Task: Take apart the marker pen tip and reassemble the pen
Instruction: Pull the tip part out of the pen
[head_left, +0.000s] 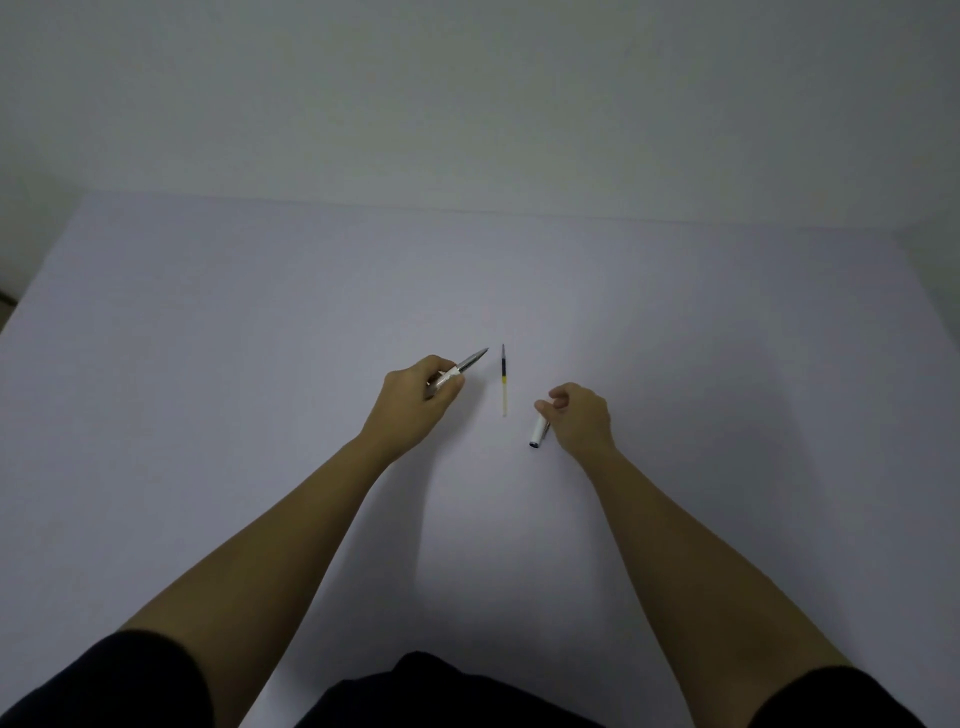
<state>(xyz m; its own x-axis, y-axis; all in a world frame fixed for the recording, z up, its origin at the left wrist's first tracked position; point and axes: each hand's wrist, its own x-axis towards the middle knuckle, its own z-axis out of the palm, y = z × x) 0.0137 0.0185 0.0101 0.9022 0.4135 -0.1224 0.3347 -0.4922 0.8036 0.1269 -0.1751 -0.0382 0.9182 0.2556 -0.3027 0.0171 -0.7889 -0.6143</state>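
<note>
My left hand (418, 397) grips the pen body (465, 368), a white barrel with a grey pointed tip section that sticks out up and to the right. The thin ink refill (503, 382) lies alone on the white table (260, 364) between my hands, dark at its far end and yellowish at its near end. My right hand (576, 415) hovers just right of the refill with curled fingers and holds nothing. The white cap (539, 433) lies on the table at the left edge of that hand, its dark open end toward me.
The table's far edge (467, 208) meets a plain white wall. My dark sleeves and dark clothing fill the bottom of the view.
</note>
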